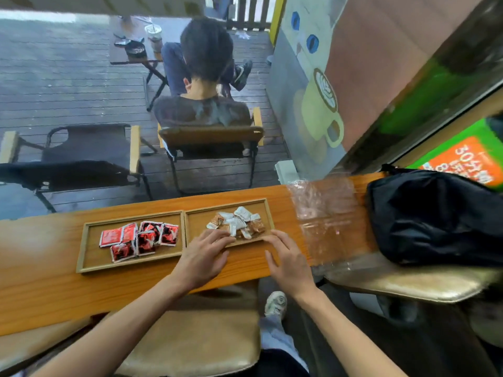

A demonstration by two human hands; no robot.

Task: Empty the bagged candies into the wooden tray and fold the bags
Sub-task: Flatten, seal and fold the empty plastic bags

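A cafe window seat, and beyond the glass a person sits in a chair on the deck. Up close, a long wooden counter runs across the view, with a black bag slumped at its right end. Just beside that bag lie the clear bags, flat on the counter, looking emptied and not yet folded. Two trays sit side by side, touching: the left tray carries the red candies, the right tray a heap of white candies. Both hands are at that right tray's near edge. The left hand has fingers stretched flat, tips reaching the heap; the right hand lies spread on the rim and counter. Neither grips anything. So the emptying reads as done, this being a last tidy of the pile. Next call is surely the folding: reach right, take a bag, smooth it flat.
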